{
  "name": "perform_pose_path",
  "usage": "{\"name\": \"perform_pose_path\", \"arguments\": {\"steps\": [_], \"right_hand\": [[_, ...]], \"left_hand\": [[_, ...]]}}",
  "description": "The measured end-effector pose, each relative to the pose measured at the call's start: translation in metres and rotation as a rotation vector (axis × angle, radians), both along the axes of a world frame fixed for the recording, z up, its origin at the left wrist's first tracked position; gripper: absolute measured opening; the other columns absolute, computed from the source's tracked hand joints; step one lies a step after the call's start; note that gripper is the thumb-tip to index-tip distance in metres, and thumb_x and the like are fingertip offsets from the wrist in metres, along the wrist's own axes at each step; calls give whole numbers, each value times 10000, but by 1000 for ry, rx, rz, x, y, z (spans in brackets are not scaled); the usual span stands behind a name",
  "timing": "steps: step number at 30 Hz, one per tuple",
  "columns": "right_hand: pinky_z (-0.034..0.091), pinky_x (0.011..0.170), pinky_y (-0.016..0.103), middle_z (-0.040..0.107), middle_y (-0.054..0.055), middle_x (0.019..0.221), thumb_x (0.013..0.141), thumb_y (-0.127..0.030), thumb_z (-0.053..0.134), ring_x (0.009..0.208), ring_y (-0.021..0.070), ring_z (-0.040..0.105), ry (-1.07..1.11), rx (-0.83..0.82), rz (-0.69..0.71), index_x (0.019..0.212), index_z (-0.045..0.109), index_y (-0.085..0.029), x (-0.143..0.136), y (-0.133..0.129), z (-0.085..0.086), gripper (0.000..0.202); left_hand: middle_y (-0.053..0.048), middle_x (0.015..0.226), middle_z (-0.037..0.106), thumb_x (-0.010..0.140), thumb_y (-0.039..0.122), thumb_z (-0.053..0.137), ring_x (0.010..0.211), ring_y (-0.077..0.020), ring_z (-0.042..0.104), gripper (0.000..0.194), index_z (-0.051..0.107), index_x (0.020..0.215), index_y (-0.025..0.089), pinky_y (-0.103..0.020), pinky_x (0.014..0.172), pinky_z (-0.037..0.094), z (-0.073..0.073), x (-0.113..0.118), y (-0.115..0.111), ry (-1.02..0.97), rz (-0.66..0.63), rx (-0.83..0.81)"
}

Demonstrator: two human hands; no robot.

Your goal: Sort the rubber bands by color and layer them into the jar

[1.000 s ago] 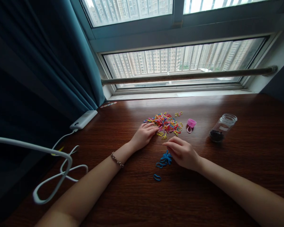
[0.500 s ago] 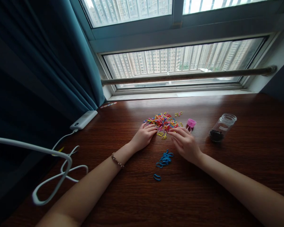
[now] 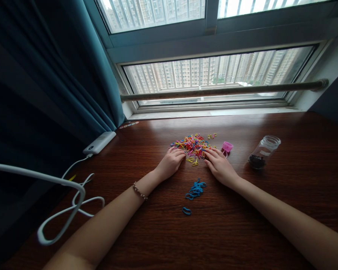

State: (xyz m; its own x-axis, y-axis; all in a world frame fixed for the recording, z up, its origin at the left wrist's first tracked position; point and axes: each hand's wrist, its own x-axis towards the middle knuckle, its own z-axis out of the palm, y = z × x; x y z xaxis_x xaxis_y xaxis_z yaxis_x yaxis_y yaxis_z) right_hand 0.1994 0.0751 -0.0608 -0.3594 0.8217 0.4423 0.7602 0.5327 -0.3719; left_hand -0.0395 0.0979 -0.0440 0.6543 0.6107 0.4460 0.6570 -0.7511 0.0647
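While the left hand (image 3: 170,164) is curled, its hold unclear, and the right hand (image 3: 221,169) has fingers (image 3: 213,153) apart, coloured bands (image 3: 194,144) lie piled just beyond both, probably light, stretchy, best pinched by one edge.

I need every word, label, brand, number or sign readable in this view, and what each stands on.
No text is readable.
Jar: pale patch, too small to read.
White box: faint marks and a dark spot, too blurred to read.
Pile of colored loops: no lettering can be made out.
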Motion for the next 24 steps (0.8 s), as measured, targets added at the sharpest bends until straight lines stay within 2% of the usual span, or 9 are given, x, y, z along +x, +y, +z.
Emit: {"name": "perform_pose_path", "arguments": {"steps": [5,12,19,24], "right_hand": [[347,981,456,521,91,1197,856,-254,414,1157,251,393,80,17,3,1130,552,-186,0,1,2,314],[420,906,385,562,105,1059,864,-228,378,1000,225,520,385,36,-53,984,611,-164,0,-5,11,271],[444,852,347,588,90,977,858,-217,398,934,212,548,431,73,-38,916,627,-169,-1,-14,22,241],[443,831,340,598,81,958,856,-211,413,918,207,555,448,84,-23,896,628,-179,-2,-15,24,221]], "left_hand": [[-40,905,655,834,137,446,904,-162,577,170,598,894,185,-397,932,372,-2,-3,2,-105,35,-38],[-55,865,644,779,126,530,846,-178,579,148,601,901,173,-369,832,446,-3,-5,6,-209,64,-46],[-23,774,616,763,118,562,733,-149,583,194,589,946,176,-294,709,488,1,-4,3,-364,107,-148],[-27,867,568,741,119,585,760,-135,578,203,601,933,184,-264,713,492,2,-4,3,-458,154,-193]]}}
